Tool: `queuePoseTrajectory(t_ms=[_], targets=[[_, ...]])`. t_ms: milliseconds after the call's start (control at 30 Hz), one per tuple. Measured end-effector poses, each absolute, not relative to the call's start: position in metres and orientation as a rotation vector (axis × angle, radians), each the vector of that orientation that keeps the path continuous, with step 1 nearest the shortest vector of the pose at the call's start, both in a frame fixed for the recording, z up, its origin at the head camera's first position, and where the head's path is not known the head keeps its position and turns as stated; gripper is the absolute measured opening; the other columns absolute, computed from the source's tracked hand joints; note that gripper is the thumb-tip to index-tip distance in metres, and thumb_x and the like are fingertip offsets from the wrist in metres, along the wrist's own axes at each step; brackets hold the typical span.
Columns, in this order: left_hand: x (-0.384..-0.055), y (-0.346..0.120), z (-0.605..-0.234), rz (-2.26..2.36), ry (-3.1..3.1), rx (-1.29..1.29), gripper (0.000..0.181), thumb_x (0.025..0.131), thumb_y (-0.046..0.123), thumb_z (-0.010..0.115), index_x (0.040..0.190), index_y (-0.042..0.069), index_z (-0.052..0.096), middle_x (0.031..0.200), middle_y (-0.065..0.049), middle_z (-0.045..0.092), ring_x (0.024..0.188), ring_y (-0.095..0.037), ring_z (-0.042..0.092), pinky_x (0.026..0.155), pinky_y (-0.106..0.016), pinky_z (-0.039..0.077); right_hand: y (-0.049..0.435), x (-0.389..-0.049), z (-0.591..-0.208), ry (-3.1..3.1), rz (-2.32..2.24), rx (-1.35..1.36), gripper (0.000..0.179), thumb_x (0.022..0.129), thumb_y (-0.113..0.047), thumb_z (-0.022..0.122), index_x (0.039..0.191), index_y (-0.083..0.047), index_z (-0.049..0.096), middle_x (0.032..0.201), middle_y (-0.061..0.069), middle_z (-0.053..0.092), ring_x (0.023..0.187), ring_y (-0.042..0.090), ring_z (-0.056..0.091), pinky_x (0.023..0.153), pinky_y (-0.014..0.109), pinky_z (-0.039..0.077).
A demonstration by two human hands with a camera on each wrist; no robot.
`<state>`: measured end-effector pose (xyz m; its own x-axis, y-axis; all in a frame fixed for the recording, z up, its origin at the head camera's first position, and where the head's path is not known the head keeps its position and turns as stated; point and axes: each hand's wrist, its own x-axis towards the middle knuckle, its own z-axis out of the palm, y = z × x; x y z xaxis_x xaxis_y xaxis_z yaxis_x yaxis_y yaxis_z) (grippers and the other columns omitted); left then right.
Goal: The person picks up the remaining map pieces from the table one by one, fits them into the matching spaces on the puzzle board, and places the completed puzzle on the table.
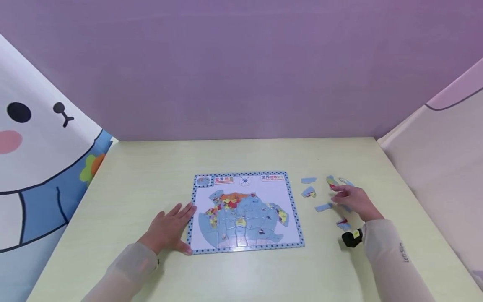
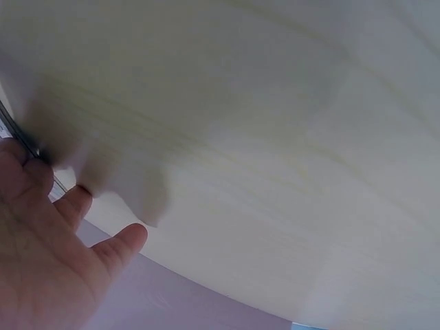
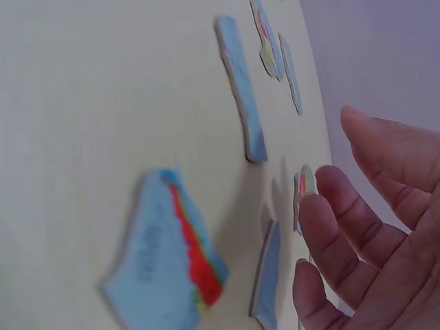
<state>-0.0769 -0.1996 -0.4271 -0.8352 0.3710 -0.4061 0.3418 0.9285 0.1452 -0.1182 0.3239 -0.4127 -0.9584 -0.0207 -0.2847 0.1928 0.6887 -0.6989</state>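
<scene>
A world map puzzle board [image 1: 245, 212] with a blue dotted border lies on the table, its map partly filled with pieces. My left hand [image 1: 167, 228] rests at the board's left edge with fingers spread; the left wrist view shows that hand [image 2: 58, 240] from the palm side. Over the loose pieces at the right, my right hand [image 1: 354, 202] reaches toward a yellow, green and red puzzle piece [image 1: 331, 180]. In the right wrist view, the right hand's [image 3: 378, 234] fingers stand apart beside that piece [image 3: 304, 185], with nothing visibly gripped.
Other loose pieces lie right of the board: a blue strip [image 1: 308, 180], a blue-and-red piece [image 1: 308, 192], another blue strip [image 1: 323, 207], and a red-edged blue piece [image 1: 344, 225]. A black wrist device [image 1: 352, 239] sits at the right cuff. A purple wall [image 1: 241, 75] stands behind the table.
</scene>
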Motion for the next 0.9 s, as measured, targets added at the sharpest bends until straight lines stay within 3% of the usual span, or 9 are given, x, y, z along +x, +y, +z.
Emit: queuePoseTrajectory(t_ms=[267, 500, 633, 900], targets=[[-0.075, -0.199, -0.426, 0.113, 2.664, 0.514, 0.115, 0.059, 0.056, 0.083, 0.150, 0.008, 0.031, 0.156, -0.009, 0.026, 0.142, -0.038, 0.019, 0.102, -0.068, 0.027, 0.331, -0.128, -0.405, 2.643, -1.114, 0.137, 0.053, 0.090, -0.019, 0.068, 0.128, 0.012, 0.050, 0.110, 0.024, 0.065, 0.095, 0.024, 0.061, 0.077, 0.028, 0.047], [-0.074, -0.198, -0.425, 0.115, 2.661, 0.508, 0.114, 0.061, 0.055, 0.083, 0.150, 0.008, 0.031, 0.157, -0.009, 0.025, 0.142, -0.038, 0.019, 0.102, -0.067, 0.027, 0.330, -0.135, -0.406, 2.654, -1.104, 0.162, 0.053, 0.090, -0.017, 0.066, 0.130, 0.012, 0.048, 0.108, 0.024, 0.062, 0.101, 0.035, 0.056, 0.085, 0.042, 0.045], [-0.075, -0.198, -0.427, 0.103, 2.668, 0.511, 0.113, 0.061, 0.055, 0.083, 0.150, 0.009, 0.031, 0.157, -0.008, 0.025, 0.142, -0.038, 0.019, 0.102, -0.067, 0.028, 0.329, -0.139, -0.410, 2.679, -1.077, 0.187, 0.053, 0.092, -0.020, 0.063, 0.132, 0.011, 0.047, 0.116, 0.030, 0.057, 0.107, 0.042, 0.051, 0.088, 0.049, 0.043], [-0.075, -0.197, -0.426, 0.116, 2.668, 0.502, 0.113, 0.061, 0.056, 0.083, 0.150, 0.009, 0.031, 0.156, -0.008, 0.026, 0.142, -0.038, 0.019, 0.102, -0.067, 0.028, 0.332, -0.145, -0.412, 2.710, -1.020, 0.228, 0.051, 0.095, -0.022, 0.055, 0.133, 0.011, 0.046, 0.122, 0.034, 0.053, 0.109, 0.044, 0.050, 0.090, 0.052, 0.041]])
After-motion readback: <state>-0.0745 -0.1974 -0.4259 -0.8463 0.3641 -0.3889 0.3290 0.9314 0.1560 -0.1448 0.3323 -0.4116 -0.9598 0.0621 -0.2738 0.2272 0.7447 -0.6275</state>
